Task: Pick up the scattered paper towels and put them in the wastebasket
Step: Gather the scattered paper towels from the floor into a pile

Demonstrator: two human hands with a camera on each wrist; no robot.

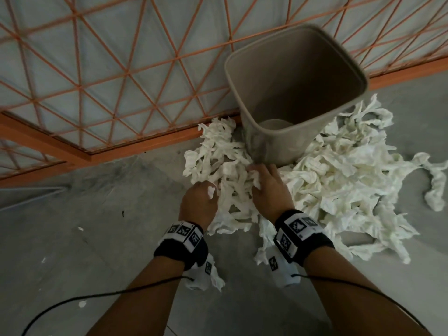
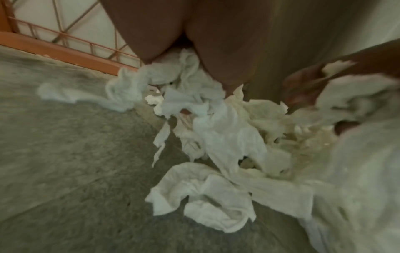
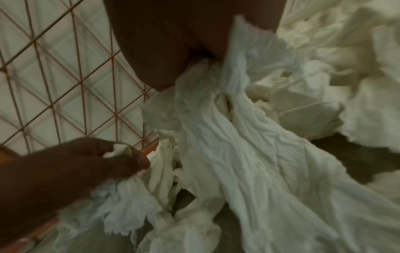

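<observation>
Grey concrete floor (image 1: 97, 238) carries white crumpled paper towels (image 1: 339, 180) heaped round the tall beige plastic wastebasket (image 1: 254, 132). Left hand (image 1: 197, 202) and right hand (image 1: 268, 190) have fingers curled, gripping strips; trailing pieces may drop, or the lift may nudge the wastebasket.

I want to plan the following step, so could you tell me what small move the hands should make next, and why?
Probably lift both handfuls up and over the wastebasket rim. The left hand and right hand are both down in the paper towels, fingers curled into the strips, and white paper shows within the left fist. The basket stands open just beyond the hands, apparently empty.
</observation>
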